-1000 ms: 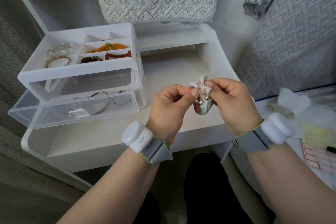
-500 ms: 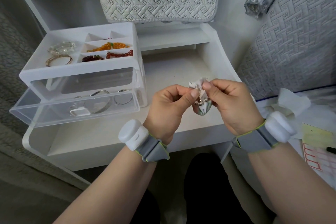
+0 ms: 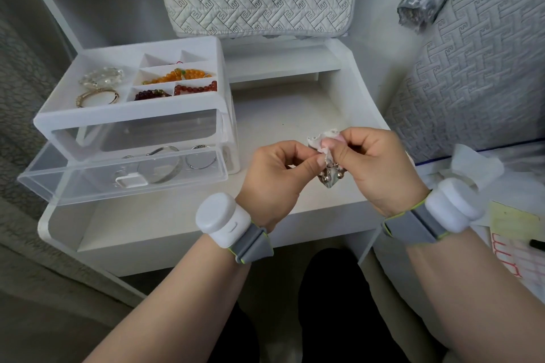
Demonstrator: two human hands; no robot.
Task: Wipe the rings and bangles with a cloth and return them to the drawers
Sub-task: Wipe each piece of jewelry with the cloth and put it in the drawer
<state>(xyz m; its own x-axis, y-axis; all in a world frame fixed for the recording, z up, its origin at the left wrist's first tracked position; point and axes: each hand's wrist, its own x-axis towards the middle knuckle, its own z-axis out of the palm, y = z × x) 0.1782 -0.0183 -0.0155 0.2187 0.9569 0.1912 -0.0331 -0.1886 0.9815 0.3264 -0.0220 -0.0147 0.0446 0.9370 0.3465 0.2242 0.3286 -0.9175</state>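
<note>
While the left hand [image 3: 274, 183] and right hand [image 3: 380, 168] meet fingertip to fingertip above the white bench [image 3: 295, 109], the left pinches the top of a silver piece hung with small balls [image 3: 331, 177] and the right pinches a small white cloth [image 3: 323, 138] folded over it. To the left of the hands the clear lower drawer [image 3: 88, 186] stands pulled out, with a silver bangle [image 3: 165, 162] and a thin ring [image 3: 202, 158] inside. Beyond it, the organiser's top tray [image 3: 132, 113] holds an orange bead bracelet [image 3: 180, 75] and dark red bead bracelets [image 3: 196, 88] in narrow compartments, with a gold bangle [image 3: 97, 97] and a clear crystal bracelet [image 3: 101, 76] sharing the large one.
</note>
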